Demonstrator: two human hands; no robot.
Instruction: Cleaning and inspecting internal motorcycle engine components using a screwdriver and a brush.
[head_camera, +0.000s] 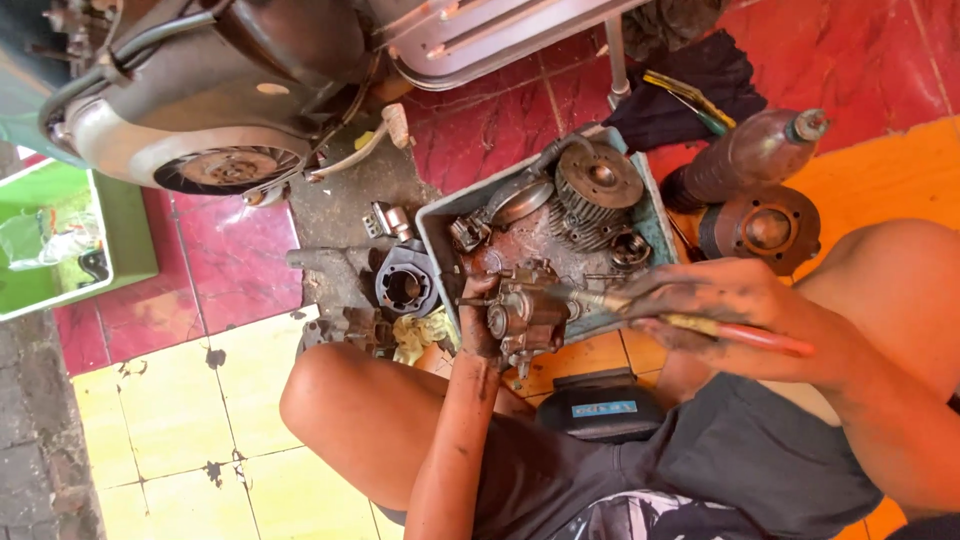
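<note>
My left hand (478, 325) grips a dirty metal carburetor (522, 315) from the left, holding it over the near edge of a grey-blue tray (436, 222). My right hand (722, 312), smeared with grease, is closed around a red-handled paintbrush (700, 327). The brush's bristle end points left and touches the carburetor. Both hands hover between my bare knees.
The tray holds a finned cylinder head (598, 180) and several greasy engine parts. A dark cylinder block (405, 287) lies left of it, a plastic bottle (745, 155) and round metal disc (765, 228) to the right. A scooter engine and wheel (225, 165) stand behind. Tools lie on a black cloth (690, 95).
</note>
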